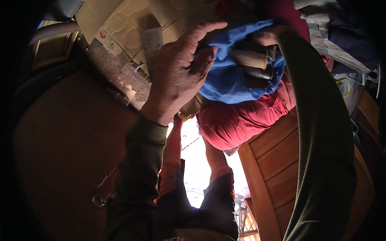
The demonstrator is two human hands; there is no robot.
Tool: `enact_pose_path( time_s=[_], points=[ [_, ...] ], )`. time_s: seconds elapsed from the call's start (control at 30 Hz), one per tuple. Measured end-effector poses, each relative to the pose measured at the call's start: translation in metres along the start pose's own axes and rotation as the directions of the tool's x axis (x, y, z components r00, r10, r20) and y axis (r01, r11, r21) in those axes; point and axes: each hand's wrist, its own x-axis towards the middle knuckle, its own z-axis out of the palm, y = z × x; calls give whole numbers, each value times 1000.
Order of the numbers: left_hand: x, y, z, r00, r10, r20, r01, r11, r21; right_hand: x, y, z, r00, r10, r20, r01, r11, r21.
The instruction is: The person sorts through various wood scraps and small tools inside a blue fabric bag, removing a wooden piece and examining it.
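Observation:
A blue cloth (224,87), gathered like an open pouch, lies before me. Inside its folds rest a wooden piece like a tool handle (248,58) and a dark, shiny rounded object (257,72). My left hand (181,67) is at the cloth's left side, thumb and forefinger spread, with the thumb tip close to the blue edge; whether it touches is unclear. At the far right rim of the cloth is my right hand (267,36), mostly in shadow and partly behind its sleeve, so its grip is hidden. A red cloth bundle (241,120) sits beneath the blue cloth.
Flattened cardboard (178,15) spreads at the back, with a flat grey bar (152,40) on it. A brown panel (69,135) stands at left, a panelled wooden door (280,162) at right. Dark fabric (351,39) lies at the far right. My legs (215,159) show below.

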Motion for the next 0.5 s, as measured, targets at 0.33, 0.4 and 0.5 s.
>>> enact_pose_path(
  time_s=[0.33, 0.4, 0.5],
  points=[
    [4, 3, 0, 998, 64, -5, -64, 998, -10, -9, 13, -7, 1000, 15, 15, -14, 999, -37],
    [2, 2, 2, 997, 75, -2, -75, 997, -3, -15, 22, -12, 1000, 29, 4, -28, 998, -51],
    [0, 11, 4, 998, -8, 66, 11, 999, -30, -22, 34, -18, 999, 38, -38, -41, 996, -73]
  ],
)
